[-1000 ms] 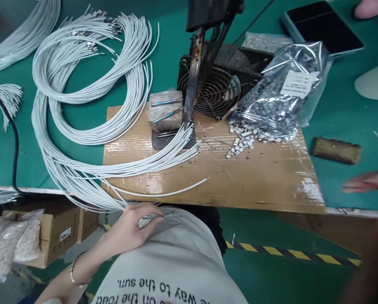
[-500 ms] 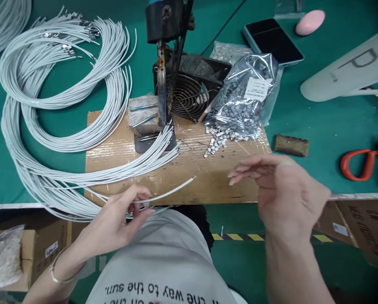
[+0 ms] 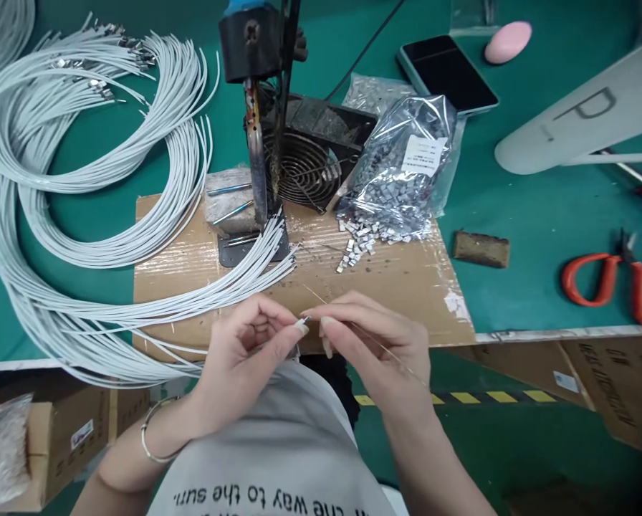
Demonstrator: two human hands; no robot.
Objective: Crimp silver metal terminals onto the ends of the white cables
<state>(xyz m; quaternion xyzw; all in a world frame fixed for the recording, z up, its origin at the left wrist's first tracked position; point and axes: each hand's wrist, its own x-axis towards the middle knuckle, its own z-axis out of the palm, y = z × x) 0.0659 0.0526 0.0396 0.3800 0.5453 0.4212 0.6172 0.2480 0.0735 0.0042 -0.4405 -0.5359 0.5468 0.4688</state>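
In comes your right hand (image 3: 388, 347), beside the wire (image 3: 302, 322) your left hand (image 3: 246, 355) pinches; the right's grip, can't tell.

White wire end (image 3: 301, 322) pinched in left hand (image 3: 248, 355); thin strand (image 3: 315, 294) aslant across right hand (image 3: 385, 347)

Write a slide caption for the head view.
Left hand pinches a white wire's tip, right hand close by, coiled wires at left.

A dark-screened device (image 3: 447, 73) and a pink oval object (image 3: 508, 43) lay upper right.
A white container (image 3: 554, 125) marked P reached the right edge; a cardboard box (image 3: 77, 459) stood lower left.
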